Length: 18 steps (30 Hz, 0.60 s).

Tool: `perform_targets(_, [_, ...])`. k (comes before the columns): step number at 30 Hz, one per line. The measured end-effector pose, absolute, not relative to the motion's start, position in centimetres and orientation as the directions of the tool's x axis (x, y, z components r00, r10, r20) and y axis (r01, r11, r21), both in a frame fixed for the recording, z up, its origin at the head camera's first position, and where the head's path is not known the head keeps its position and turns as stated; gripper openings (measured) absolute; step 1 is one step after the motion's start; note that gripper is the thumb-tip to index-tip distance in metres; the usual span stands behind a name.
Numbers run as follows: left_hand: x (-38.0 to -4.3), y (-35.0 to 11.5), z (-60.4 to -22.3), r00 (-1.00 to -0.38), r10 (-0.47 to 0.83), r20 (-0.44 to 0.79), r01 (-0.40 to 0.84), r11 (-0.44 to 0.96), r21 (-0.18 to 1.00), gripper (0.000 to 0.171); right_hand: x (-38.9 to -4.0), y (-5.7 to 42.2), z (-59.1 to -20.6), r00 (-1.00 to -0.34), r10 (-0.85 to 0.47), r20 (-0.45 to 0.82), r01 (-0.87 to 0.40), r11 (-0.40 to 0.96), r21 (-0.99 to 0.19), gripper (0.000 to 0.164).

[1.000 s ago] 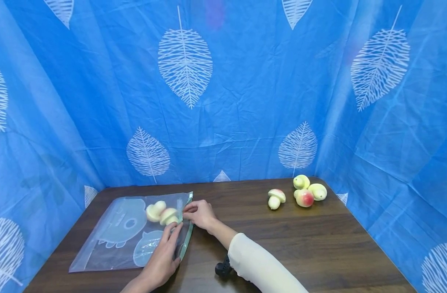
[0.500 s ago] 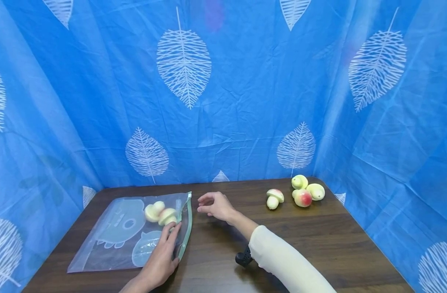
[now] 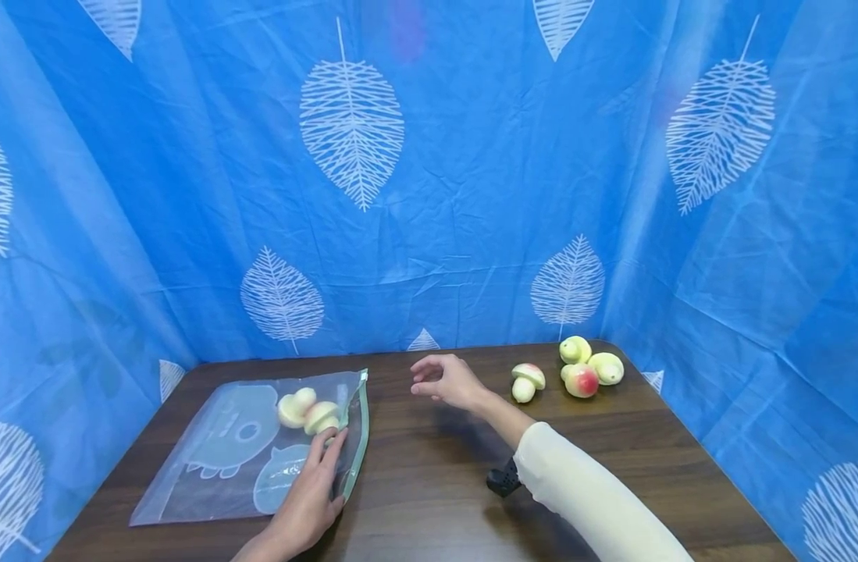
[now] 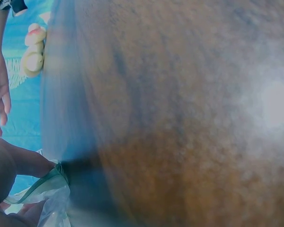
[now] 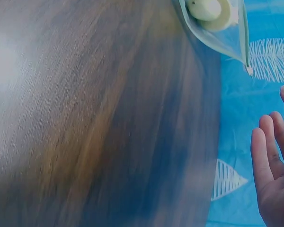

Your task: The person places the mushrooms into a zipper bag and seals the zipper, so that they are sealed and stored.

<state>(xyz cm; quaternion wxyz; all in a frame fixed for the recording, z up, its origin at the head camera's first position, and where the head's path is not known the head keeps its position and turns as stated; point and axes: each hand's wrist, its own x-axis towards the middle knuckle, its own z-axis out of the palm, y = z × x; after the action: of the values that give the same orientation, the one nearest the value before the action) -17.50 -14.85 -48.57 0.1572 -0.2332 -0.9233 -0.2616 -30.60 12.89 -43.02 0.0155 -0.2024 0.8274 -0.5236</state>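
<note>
A clear zip bag [image 3: 211,499] with a green zip edge and pale printed animal shapes lies on the left of the table. Inside it are two toy mushrooms [image 3: 321,417]. My left hand [image 3: 307,496] pinches the bag near its zip edge; in the left wrist view the green edge [image 4: 49,177] runs between thumb and fingers. My right hand [image 3: 451,381] hovers over the middle of the table, holding nothing, fingers loosely bent. To its right a single toy mushroom [image 3: 528,382] with a pinkish cap rests on the wood.
Beyond that mushroom, several more toy mushrooms, one with a red cap [image 3: 581,381], sit together near the back right corner of the brown wooden table [image 3: 611,460]. A blue curtain [image 3: 457,195] with white leaves hangs behind and at both sides. A black device [image 3: 502,478] is at the right wrist.
My right hand has let go of the bag's zip edge and moved right, toward the mushrooms. The bag's edge bows outward more. My left hand stays in place on the bag.
</note>
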Motion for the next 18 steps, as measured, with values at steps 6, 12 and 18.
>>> perform_targets(6, [-17.6, -14.9, -48.7, -0.845, 0.347, 0.408, 0.509, 0.756, 0.411, 0.101, -30.4, 14.4, -42.4, -0.917, -0.353, 0.185, -0.324, 0.387, -0.863, 0.03])
perform_targets(12, [-17.5, -14.9, -48.7, -0.842, 0.349, 0.411, 0.513, 0.752, 0.413, 0.1, -30.1, 16.3, -41.4, -0.912, -0.364, 0.189, -0.347, 0.438, -0.829, 0.031])
perform_targets(18, [-17.6, -14.9, -48.7, -0.844, 0.343, 0.413, 0.509, 0.757, 0.411, 0.099, -30.0, 19.0, -40.8, -0.899, -0.385, 0.208, -0.388, 0.48, -0.787, 0.035])
